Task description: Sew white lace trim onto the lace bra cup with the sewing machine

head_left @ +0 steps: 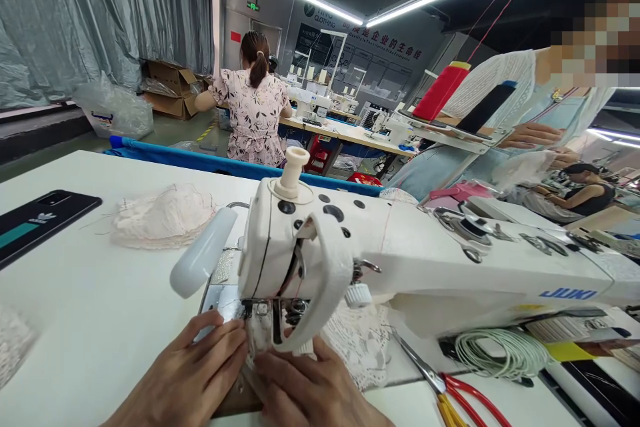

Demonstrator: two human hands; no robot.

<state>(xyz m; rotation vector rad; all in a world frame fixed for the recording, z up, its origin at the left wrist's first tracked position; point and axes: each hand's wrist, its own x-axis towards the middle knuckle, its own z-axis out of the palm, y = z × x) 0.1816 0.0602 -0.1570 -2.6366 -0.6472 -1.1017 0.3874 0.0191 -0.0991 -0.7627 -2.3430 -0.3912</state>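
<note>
white lace under the arm of the sewing machine, right of the presser foot; from the right hand, forward and to the right, close by. right hand clearly nearer; left hand across on the foot's other side. between the hands, pale cloth running from the foot back toward the wearer, long axis roughly fore and aft.

left: fingers close together, low on the work, tips just beside the foot. right: fingers bent, tips partly behind the curved white guard. pinching or only pressing: unclear for both.

hidden: needle point, stitch line, any join between pale cloth and lace. lace's far edge lost under the arm, its long axis hard to make out. scissors with tips near the lace, handles cut off at bottom.
</note>
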